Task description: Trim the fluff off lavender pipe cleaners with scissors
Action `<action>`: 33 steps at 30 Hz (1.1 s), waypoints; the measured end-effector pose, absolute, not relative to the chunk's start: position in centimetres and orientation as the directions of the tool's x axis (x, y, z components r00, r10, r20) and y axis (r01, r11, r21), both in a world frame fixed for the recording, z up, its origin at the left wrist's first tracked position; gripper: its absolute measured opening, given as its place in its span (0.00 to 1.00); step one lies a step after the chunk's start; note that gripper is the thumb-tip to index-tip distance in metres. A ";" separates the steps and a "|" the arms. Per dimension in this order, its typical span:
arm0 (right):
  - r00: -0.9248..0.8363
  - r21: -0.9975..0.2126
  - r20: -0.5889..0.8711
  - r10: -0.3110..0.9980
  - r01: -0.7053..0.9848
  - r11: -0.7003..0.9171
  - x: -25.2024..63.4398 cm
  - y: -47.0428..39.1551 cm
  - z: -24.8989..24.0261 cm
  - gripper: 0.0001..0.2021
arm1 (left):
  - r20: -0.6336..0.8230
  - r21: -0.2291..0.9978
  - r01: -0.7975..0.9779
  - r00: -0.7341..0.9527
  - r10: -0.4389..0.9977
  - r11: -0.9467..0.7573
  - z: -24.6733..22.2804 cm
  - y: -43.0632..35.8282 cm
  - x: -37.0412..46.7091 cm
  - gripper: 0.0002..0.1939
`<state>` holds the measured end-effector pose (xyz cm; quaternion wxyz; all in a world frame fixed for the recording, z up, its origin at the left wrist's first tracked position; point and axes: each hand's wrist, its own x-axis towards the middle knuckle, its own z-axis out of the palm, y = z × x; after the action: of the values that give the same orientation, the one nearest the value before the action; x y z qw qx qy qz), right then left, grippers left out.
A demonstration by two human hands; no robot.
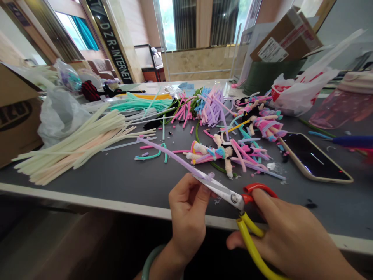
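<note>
Between the thumb and fingers of my left hand point(189, 216) is a lilac pipe cleaner point(169, 156), its long end pointing up and left over the table. My right hand point(287, 229) grips scissors point(224, 191) by a red and a yellow handle. Their blades lie along the near end of the pipe cleaner, close to my left fingertips, with small lilac fluff around them. Whether the blades touch my fingers I cannot tell. Just beyond lies a pipe-cleaner doll point(214, 151) among pink and lilac pieces. Another doll in a pink dress point(269, 123) rests farther right.
Cream pipe cleaners point(72, 146) are heaped at left beside a plastic bag point(60, 116) and a cardboard box point(19, 116). Teal bundles point(142, 102) and lilac bundles point(214, 105) lie at the back. A phone point(316, 155), a pink bottle point(340, 101) and a white bag point(303, 91) are at right.
</note>
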<state>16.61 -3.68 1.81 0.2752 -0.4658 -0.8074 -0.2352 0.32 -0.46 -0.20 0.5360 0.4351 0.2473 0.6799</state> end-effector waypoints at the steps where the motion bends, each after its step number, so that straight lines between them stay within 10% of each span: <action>1: -0.415 0.128 0.661 0.625 0.883 0.451 16.6 -3.7 1.7 0.32 | 0.324 0.805 -0.511 -0.048 0.945 -0.302 -0.2 -0.4 0.3 0.04; 33: -0.406 0.117 0.669 0.622 0.884 0.452 16.6 -3.5 1.4 0.36 | 0.357 0.801 -0.524 0.032 0.933 -0.289 -0.2 -0.5 1.0 0.04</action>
<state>16.58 -3.49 1.44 0.2791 -0.4679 -0.8050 -0.2350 0.96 -0.46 -0.17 0.5529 0.4583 0.2232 0.6591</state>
